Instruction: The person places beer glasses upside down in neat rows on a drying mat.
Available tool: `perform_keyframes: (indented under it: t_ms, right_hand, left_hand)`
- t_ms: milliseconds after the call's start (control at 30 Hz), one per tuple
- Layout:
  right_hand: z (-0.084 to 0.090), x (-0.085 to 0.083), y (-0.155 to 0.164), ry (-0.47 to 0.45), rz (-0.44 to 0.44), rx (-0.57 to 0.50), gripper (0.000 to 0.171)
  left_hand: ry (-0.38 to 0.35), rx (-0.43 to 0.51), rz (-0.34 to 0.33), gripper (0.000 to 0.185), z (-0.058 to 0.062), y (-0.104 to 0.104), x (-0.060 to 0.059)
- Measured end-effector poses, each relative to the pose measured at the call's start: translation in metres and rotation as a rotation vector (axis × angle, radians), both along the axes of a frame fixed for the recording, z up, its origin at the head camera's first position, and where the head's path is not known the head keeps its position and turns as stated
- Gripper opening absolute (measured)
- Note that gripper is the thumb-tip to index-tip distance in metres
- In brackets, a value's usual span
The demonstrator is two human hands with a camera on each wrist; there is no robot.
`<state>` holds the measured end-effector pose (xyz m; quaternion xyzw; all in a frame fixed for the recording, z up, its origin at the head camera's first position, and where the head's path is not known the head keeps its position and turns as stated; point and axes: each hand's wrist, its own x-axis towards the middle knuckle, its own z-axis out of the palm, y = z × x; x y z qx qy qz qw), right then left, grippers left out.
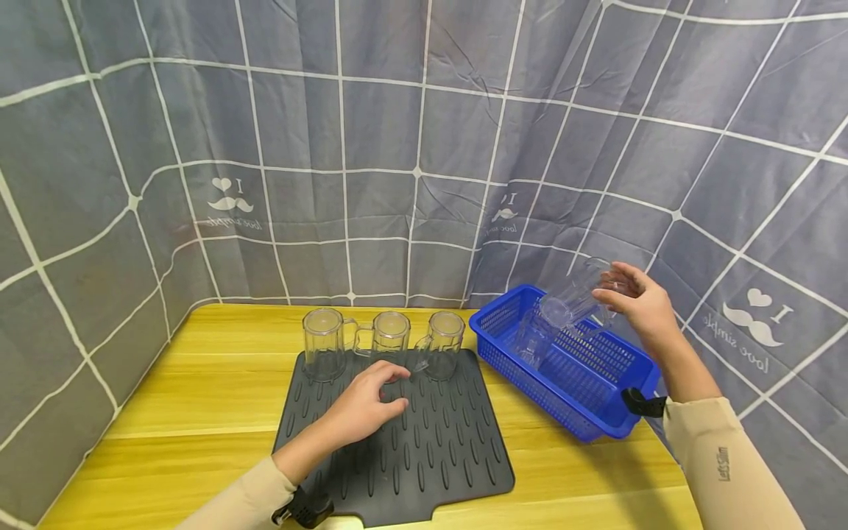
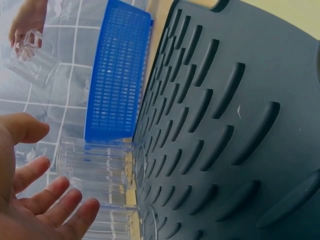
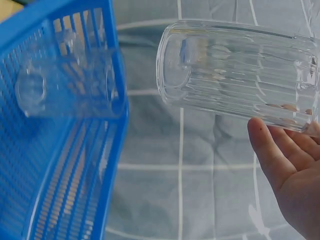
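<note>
Left hand (image 1: 366, 403) rests low over the dark ribbed drying mat (image 1: 457, 456), fingers loosely spread and relaxed, holding nothing; wrist view shows the open palm (image 2: 35, 200) just beside a clear mug. Three clear mugs stand upright in a row along the mat's far edge: left mug (image 1: 322, 344), middle mug (image 1: 390, 337), right mug (image 1: 444, 344). Fingertips sit nearest the middle and right mugs; contact cannot be confirmed from the head view.

Right hand (image 1: 639, 302) is raised above the blue basket (image 1: 596, 419), fingers curled around a clear ribbed mug (image 3: 235, 75), held tilted, nearly on its side. Another clear mug (image 3: 65, 82) lies inside the basket, on its side. Basket sits on the yellow wooden table (image 1: 199, 397), just right of the mat.
</note>
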<state>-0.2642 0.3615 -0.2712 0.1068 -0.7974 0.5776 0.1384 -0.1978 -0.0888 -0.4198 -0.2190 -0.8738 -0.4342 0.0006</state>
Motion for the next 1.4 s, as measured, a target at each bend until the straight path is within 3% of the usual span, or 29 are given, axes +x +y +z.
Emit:
perform_keyframes:
  t_ms: [133, 333, 433, 1000, 1267, 1400]
  right_hand:
    - [-0.002, 0.004, -0.009, -0.029, 0.07, -0.079, 0.07]
    - [-0.008, 0.01, -0.023, -0.064, 0.12, -0.177, 0.048]
    - [-0.012, 0.013, -0.03, -0.076, 0.154, -0.228, 0.045]
    - [-0.05, 0.016, -0.077, -0.204, 0.362, -0.349, 0.067]
    - [-0.076, 0.015, -0.097, -0.216, 0.436, -0.343, 0.062]
    - [-0.091, 0.017, -0.112, -0.254, 0.448, -0.36, 0.058]
  left_hand:
    - [-0.003, 0.007, 0.003, 0.037, 0.0, -0.001, 0.0]
    - [0.003, 0.01, 0.01, 0.04, 0.0, 0.001, 0.0]
    - [0.005, 0.014, 0.017, 0.04, 0.0, 0.001, 0.0]
    - [-0.002, 0.048, 0.04, 0.044, 0.002, 0.005, -0.002]
    - [-0.02, 0.107, 0.019, 0.054, 0.0, 0.007, -0.005]
    - [-0.063, 0.139, 0.014, 0.06, -0.005, 0.005, -0.002]
